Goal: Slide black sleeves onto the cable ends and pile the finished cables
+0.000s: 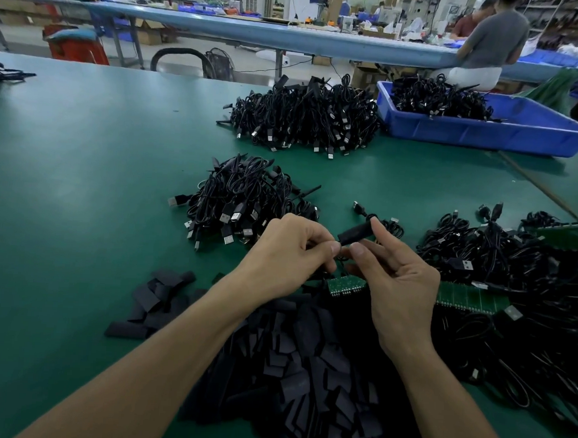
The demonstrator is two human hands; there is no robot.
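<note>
My right hand (399,285) pinches a black sleeve (355,233) between thumb and forefinger, a little above the green table. My left hand (285,255) has its fingers curled and pinches the thin cable end (341,255) right at the sleeve's near opening. The cable's loose coil (386,224) trails behind my right fingers. A big heap of loose black sleeves (303,370) lies under my forearms. Just beyond my left hand sits a pile of cables (241,199) with USB plugs. A tangled mass of cables (512,280) spreads at the right.
A larger cable pile (303,115) lies farther back, beside a blue bin (486,132) holding more cables. Green circuit board strips (467,297) lie under my right hand. The bare green table (82,181) stretches to the left. A person sits at the far bench (491,42).
</note>
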